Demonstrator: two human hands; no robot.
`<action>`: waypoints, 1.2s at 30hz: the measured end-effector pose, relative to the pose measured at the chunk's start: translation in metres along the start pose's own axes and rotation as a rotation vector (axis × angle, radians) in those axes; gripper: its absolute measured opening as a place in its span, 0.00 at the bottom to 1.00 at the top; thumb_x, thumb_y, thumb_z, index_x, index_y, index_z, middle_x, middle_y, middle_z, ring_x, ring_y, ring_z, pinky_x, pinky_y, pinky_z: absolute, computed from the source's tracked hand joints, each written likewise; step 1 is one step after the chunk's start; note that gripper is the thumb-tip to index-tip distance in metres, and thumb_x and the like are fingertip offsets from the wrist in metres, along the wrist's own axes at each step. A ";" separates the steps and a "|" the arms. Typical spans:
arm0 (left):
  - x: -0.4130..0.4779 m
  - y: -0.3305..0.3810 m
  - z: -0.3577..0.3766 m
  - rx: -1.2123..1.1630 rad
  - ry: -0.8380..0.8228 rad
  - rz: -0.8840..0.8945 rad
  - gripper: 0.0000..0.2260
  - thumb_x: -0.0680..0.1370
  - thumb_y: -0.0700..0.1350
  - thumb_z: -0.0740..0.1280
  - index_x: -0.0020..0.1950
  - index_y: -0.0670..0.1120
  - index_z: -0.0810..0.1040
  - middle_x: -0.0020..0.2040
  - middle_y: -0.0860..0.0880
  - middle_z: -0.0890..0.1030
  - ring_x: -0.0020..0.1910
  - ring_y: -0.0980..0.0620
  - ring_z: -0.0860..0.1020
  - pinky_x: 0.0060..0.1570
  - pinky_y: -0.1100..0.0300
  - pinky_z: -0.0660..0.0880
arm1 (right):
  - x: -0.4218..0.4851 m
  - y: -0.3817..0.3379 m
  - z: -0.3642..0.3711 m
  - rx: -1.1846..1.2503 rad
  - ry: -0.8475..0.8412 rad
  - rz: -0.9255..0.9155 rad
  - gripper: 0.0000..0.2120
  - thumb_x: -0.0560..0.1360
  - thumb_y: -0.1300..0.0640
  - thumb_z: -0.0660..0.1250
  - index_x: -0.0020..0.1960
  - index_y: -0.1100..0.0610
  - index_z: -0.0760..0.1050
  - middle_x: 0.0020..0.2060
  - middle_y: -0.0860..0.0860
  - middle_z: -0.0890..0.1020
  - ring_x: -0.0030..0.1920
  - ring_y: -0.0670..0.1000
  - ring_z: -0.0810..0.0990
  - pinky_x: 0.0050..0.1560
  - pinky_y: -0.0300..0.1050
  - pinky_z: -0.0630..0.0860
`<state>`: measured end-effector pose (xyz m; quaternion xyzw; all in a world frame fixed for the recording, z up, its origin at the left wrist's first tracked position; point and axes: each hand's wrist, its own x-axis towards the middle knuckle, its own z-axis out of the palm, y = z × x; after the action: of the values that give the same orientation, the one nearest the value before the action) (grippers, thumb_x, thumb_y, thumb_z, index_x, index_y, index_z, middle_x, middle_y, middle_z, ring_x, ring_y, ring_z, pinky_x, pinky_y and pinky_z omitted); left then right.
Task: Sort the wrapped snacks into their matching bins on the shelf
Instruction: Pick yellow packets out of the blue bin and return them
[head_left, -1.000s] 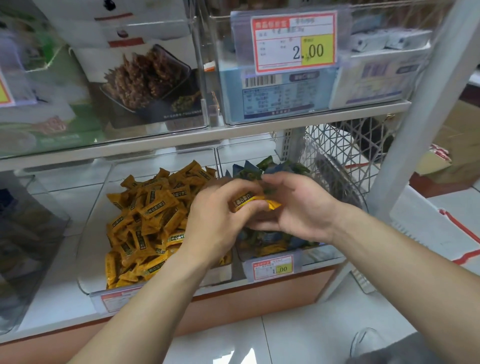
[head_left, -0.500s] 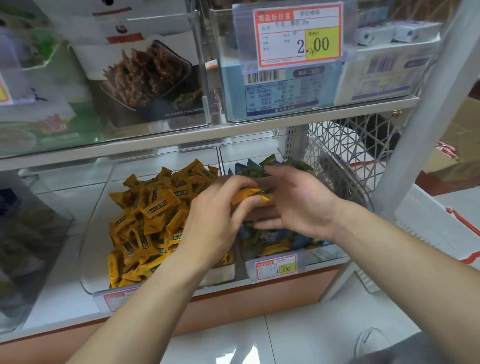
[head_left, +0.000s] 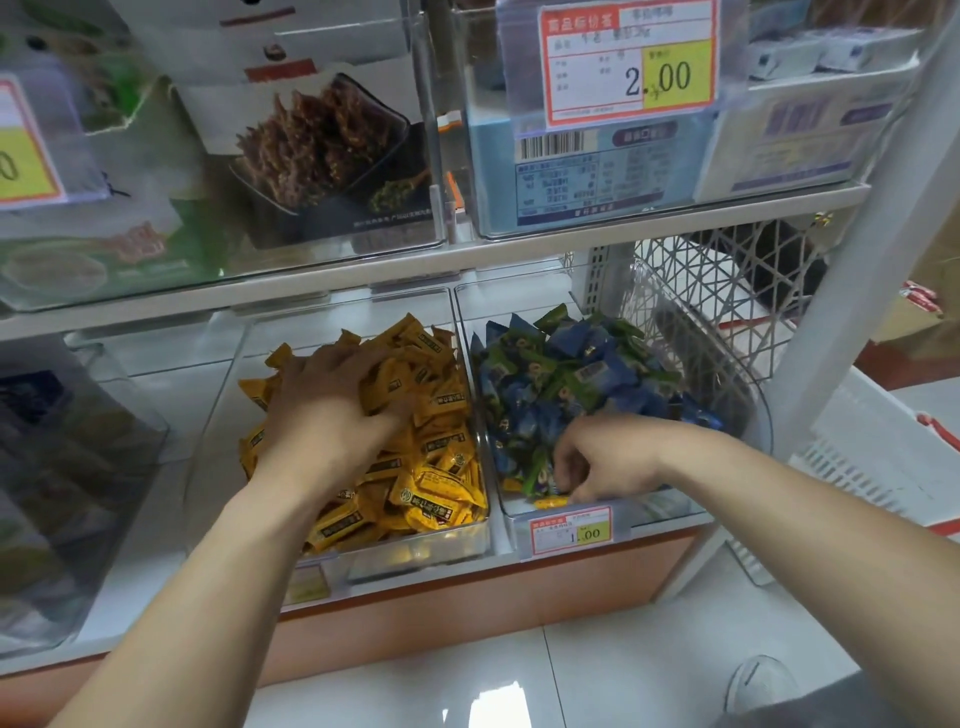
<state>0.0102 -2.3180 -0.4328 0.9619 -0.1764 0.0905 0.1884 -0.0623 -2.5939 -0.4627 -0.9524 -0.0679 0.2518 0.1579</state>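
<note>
A clear left bin (head_left: 415, 558) on the lower shelf holds a pile of yellow wrapped snacks (head_left: 436, 483). My left hand (head_left: 332, 410) lies on top of that pile with its fingers stretched out over the wrappers. The clear right bin (head_left: 750, 415) holds blue and green wrapped snacks (head_left: 571, 374). My right hand (head_left: 597, 462) reaches down into the front of this bin. Its curled fingertips and thumb pinch a stray yellow snack (head_left: 551, 502) lying against the front wall.
A price tag reading 1.00 (head_left: 571, 531) hangs on the right bin's front. The upper shelf (head_left: 519, 249) close above carries boxed goods and a 2.00 tag (head_left: 628, 62). A white mesh side panel (head_left: 727, 291) and white post (head_left: 852, 291) close the right side.
Both hands met over the right bin around a yellow snack. Now the left hand has moved left onto the yellow pile and the right hand has dropped to the right bin's front.
</note>
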 end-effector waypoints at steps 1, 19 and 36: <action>-0.001 0.002 -0.002 -0.009 0.027 0.029 0.27 0.70 0.66 0.64 0.67 0.58 0.75 0.66 0.49 0.75 0.67 0.41 0.68 0.65 0.46 0.67 | 0.002 -0.002 0.001 -0.016 -0.007 0.013 0.05 0.74 0.53 0.73 0.50 0.51 0.81 0.37 0.38 0.78 0.38 0.39 0.76 0.34 0.33 0.71; -0.041 0.038 0.028 -0.141 -0.199 0.225 0.36 0.69 0.68 0.69 0.72 0.62 0.58 0.65 0.58 0.75 0.63 0.55 0.74 0.58 0.55 0.76 | 0.027 -0.040 0.013 0.180 0.195 -0.042 0.07 0.73 0.53 0.71 0.48 0.54 0.76 0.40 0.52 0.81 0.40 0.53 0.79 0.37 0.46 0.74; -0.045 0.033 0.034 -0.213 -0.193 0.225 0.35 0.70 0.67 0.68 0.71 0.65 0.56 0.62 0.58 0.77 0.60 0.56 0.75 0.56 0.53 0.78 | 0.041 -0.038 0.024 0.081 0.136 -0.018 0.27 0.71 0.50 0.74 0.68 0.51 0.71 0.58 0.49 0.78 0.56 0.53 0.77 0.58 0.48 0.77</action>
<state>-0.0401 -2.3457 -0.4637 0.9150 -0.3086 -0.0008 0.2600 -0.0404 -2.5433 -0.4885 -0.9595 -0.0554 0.1874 0.2029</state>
